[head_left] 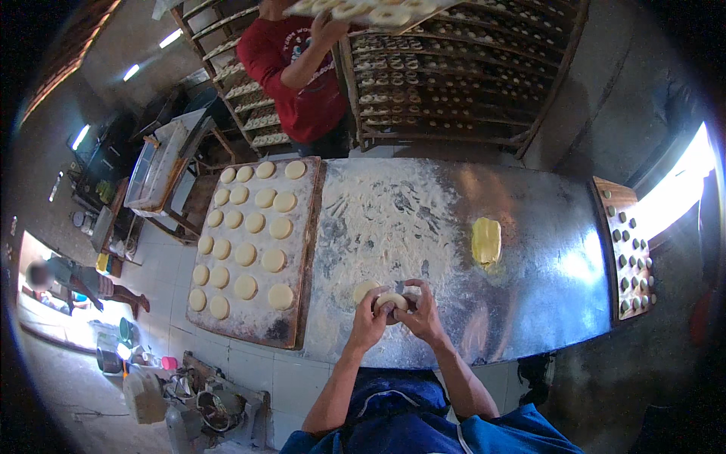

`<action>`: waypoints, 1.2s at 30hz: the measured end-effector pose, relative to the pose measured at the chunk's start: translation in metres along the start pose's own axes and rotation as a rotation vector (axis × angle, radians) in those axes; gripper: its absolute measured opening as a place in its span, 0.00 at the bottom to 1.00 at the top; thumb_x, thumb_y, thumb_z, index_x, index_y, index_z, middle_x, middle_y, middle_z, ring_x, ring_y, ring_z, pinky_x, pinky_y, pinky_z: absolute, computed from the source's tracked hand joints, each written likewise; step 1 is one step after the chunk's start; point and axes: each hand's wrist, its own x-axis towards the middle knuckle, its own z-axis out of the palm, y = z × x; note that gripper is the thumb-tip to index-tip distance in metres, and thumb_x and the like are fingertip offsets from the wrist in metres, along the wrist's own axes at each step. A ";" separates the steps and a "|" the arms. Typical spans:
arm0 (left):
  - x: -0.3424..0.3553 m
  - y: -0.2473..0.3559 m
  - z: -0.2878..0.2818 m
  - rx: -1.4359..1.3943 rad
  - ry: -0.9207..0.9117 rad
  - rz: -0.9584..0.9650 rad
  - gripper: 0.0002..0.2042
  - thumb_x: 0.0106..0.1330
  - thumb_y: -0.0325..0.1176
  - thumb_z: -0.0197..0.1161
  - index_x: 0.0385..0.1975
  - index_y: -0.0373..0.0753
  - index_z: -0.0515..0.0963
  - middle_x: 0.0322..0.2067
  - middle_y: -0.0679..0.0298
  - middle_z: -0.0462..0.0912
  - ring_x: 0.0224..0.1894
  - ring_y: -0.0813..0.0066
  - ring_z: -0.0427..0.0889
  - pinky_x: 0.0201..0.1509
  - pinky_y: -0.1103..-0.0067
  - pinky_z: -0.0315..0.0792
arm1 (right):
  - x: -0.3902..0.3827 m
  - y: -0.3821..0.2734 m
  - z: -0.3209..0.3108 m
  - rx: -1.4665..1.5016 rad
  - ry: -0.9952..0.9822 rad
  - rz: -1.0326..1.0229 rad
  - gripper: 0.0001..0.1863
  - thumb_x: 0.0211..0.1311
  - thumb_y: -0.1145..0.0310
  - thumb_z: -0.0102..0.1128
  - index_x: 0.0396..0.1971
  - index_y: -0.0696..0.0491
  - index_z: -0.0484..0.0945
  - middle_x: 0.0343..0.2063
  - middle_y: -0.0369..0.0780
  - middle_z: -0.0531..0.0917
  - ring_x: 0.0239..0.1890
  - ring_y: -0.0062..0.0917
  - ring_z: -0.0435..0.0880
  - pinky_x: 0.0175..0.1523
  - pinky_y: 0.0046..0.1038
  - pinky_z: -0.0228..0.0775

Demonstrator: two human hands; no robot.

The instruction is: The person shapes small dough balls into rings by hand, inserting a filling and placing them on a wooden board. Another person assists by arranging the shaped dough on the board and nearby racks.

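Note:
Both of my hands hold one pale dough round over the near edge of the metal table. My left hand is curled around its left side, and my right hand around its right side. The thumbs and fingertips press in at its middle, where a dark opening partly shows. A second dough disc lies on the floured surface just beyond my left fingers, partly hidden by them. Left of my hands, a floured wooden board bears several rows of round, flat dough pieces.
White flour covers the table's left half. A yellow, butter-like slab lies right of it. Small dark-looking pieces sit on another board at the right end. Across the table, a person in red lifts a tray of dough rings before loaded racks.

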 end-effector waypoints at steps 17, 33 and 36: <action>0.000 -0.028 0.023 -0.381 0.227 -0.135 0.10 0.67 0.40 0.47 0.40 0.41 0.68 0.34 0.62 0.77 0.30 0.68 0.80 0.33 0.69 0.74 | 0.005 0.056 -0.008 0.275 -0.025 0.182 0.28 0.73 0.53 0.40 0.23 0.60 0.76 0.18 0.39 0.77 0.22 0.25 0.74 0.29 0.31 0.65; -0.006 -0.068 0.004 -0.765 0.295 -0.208 0.20 0.72 0.46 0.43 0.30 0.34 0.71 0.24 0.47 0.74 0.30 0.46 0.76 0.31 0.67 0.65 | -0.017 -0.010 0.057 -0.253 0.087 0.162 0.37 0.72 0.41 0.34 0.37 0.63 0.80 0.31 0.49 0.80 0.36 0.34 0.78 0.46 0.35 0.70; -0.016 -0.068 -0.020 0.000 0.266 0.028 0.20 0.71 0.52 0.47 0.30 0.40 0.72 0.22 0.72 0.69 0.23 0.81 0.71 0.23 0.78 0.68 | -0.012 -0.007 0.073 -0.327 -0.015 0.176 0.38 0.72 0.43 0.32 0.37 0.65 0.80 0.26 0.49 0.81 0.33 0.33 0.81 0.42 0.34 0.73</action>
